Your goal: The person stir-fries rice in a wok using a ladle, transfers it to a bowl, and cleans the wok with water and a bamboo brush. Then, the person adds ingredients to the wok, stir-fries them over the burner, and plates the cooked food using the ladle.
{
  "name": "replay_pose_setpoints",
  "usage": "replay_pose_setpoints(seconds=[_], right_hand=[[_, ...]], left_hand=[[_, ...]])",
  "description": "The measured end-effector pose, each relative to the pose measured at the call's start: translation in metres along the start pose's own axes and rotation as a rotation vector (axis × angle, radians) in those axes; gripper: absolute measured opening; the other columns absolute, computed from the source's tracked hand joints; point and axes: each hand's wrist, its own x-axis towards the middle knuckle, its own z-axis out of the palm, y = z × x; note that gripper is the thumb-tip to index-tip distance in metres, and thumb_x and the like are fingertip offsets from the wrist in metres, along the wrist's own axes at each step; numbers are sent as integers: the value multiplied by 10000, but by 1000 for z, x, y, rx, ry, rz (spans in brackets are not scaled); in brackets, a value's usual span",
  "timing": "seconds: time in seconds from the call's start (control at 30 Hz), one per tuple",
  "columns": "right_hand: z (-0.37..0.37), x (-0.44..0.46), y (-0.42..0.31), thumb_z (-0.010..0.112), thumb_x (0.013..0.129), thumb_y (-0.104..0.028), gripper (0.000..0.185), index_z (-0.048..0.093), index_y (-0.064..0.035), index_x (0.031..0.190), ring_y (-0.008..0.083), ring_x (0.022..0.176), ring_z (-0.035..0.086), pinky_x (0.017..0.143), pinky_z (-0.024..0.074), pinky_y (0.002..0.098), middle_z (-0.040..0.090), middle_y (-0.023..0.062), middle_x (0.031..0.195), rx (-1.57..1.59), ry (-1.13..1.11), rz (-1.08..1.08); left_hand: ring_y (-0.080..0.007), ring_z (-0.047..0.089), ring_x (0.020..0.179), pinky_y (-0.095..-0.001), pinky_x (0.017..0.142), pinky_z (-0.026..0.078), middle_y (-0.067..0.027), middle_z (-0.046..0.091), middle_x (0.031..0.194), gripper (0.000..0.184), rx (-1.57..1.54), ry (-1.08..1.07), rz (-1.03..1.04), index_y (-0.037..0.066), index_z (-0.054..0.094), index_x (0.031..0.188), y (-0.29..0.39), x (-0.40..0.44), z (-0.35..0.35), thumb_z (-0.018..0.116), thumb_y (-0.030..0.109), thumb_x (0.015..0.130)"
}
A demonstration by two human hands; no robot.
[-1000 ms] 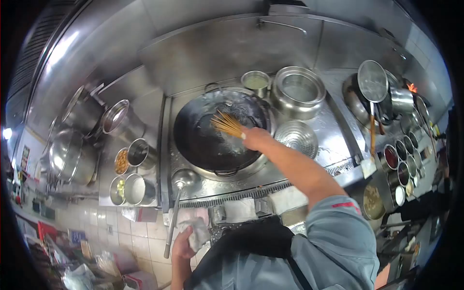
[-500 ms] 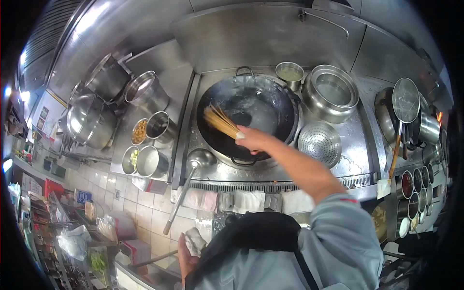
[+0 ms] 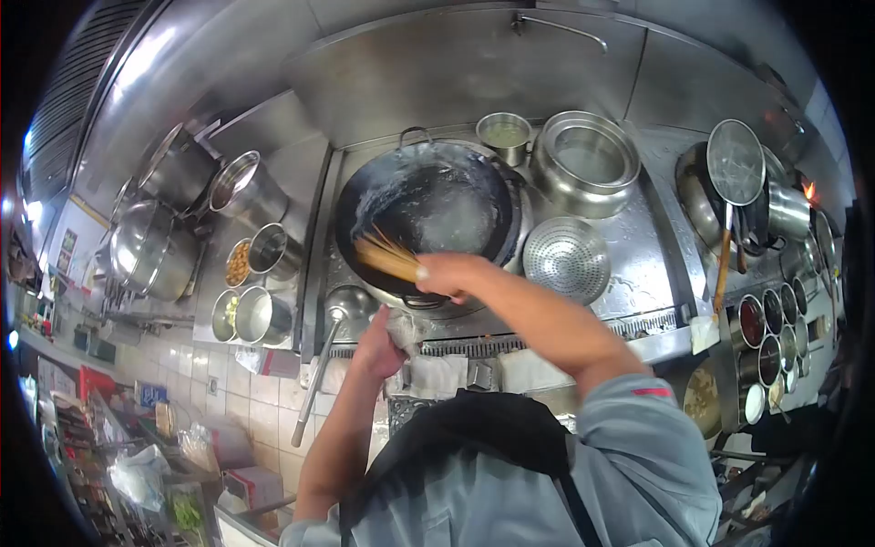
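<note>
My right hand point(image 3: 454, 275) is closed round the bound end of a bamboo wok brush point(image 3: 386, 256). The brush's splayed bristles reach over the near left inside of a large dark wok point(image 3: 492, 173), which has cloudy wet liquid or foam in it. My left hand point(image 3: 375, 350) grips a crumpled whitish cloth point(image 3: 406, 332) just below the wok's near handle point(image 3: 425, 300). I cannot tell whether the cloth touches the wok. A large metal ladle point(image 3: 350, 304) lies to the left of that hand, its long handle sticking out over the counter edge.
Right of the wok are a perforated strainer point(image 3: 567, 260), a wide steel pot point(image 3: 588, 191) and a small pot point(image 3: 504, 137). Several pots and bowls stand left, including a bowl of brown pieces point(image 3: 238, 263). A mesh skimmer point(image 3: 735, 162) and sauce containers point(image 3: 751, 319) sit far right.
My left hand has risen with the cloth from low beside my body to the wok's near edge. The brush has moved lower along the wok's near left side. The view has shifted slightly.
</note>
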Motion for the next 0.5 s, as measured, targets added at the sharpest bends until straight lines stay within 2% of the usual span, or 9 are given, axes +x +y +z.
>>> replay_pose_setpoints(seconds=[0.07, 0.1, 0.13, 0.17, 0.2, 0.27, 0.3, 0.43, 0.5], right_hand=[[-25, -62, 38, 698, 869, -376, 440, 652, -134, 1234, 252, 965, 693, 638, 628, 371, 676, 126, 1175, -119, 80, 58], [-50, -67, 68, 693, 894, -397, 588, 513, -295, 1445, 231, 993, 663, 689, 628, 358, 618, 71, 1291, -166, 34, 163], [-85, -88, 85, 689, 897, -427, 584, 516, -298, 1440, 242, 996, 665, 702, 622, 352, 606, 75, 1320, -260, 50, 198], [-118, -96, 107, 689, 888, -402, 589, 517, -292, 1440, 238, 974, 671, 690, 616, 349, 623, 78, 1289, -199, 108, 247], [-140, -132, 87, 681, 877, -362, 636, 484, -288, 1477, 227, 954, 673, 677, 607, 340, 658, 84, 1228, -275, 249, 324], [-161, -149, 114, 663, 870, -340, 705, 430, -243, 1527, 192, 795, 679, 578, 564, 318, 695, 78, 1046, -169, 627, 253], [-166, -159, 125, 655, 883, -346, 706, 417, -230, 1537, 174, 733, 661, 538, 533, 305, 687, 70, 986, -63, 695, 233], [-130, -198, 158, 624, 948, -376, 676, 395, -182, 1553, 99, 486, 545, 391, 380, 251, 631, 27, 772, 434, 801, 62], [-97, -209, 185, 618, 976, -382, 640, 404, -197, 1549, 96, 492, 551, 380, 373, 244, 630, 33, 763, 668, 753, -13]], left_hand=[[-330, 640, 1072, -475, 872, 525, -131, 622, 1235, 428, 23, 29, 14, 86, 520, 1268, -3, 18, 17, 464, 454, 1058], [-314, 638, 1041, -464, 832, 515, -114, 630, 1196, 383, 64, 84, 26, 101, 534, 1225, -7, 26, 26, 477, 439, 1053], [-299, 636, 1009, -453, 792, 505, -96, 637, 1156, 340, 107, 136, 36, 115, 548, 1181, -11, 35, 37, 490, 423, 1049], [-283, 634, 978, -442, 752, 495, -78, 645, 1117, 300, 151, 188, 43, 129, 562, 1138, -17, 43, 48, 503, 408, 1045], [-315, 665, 907, -472, 632, 503, -108, 646, 1039, 268, 15, 247, 65, 65, 561, 1119, -21, 44, 62, 538, 317, 1028], [-305, 670, 837, -467, 600, 512, -105, 648, 969, 200, 14, 260, 127, 56, 572, 1094, -31, 48, 61, 541, 223, 990], [-300, 672, 802, -465, 584, 517, -103, 650, 934, 171, 10, 266, 167, 51, 578, 1082, -32, 53, 61, 543, 176, 971], [-272, 678, 756, -468, 625, 556, -105, 664, 928, 182, 9, 204, 354, 42, 589, 1067, -43, 72, 41, 521, 90, 906], [-261, 690, 794, -467, 680, 577, -110, 680, 965, 194, -37, 165, 345, 36, 601, 1067, -42, 72, 32, 513, 77, 898]])
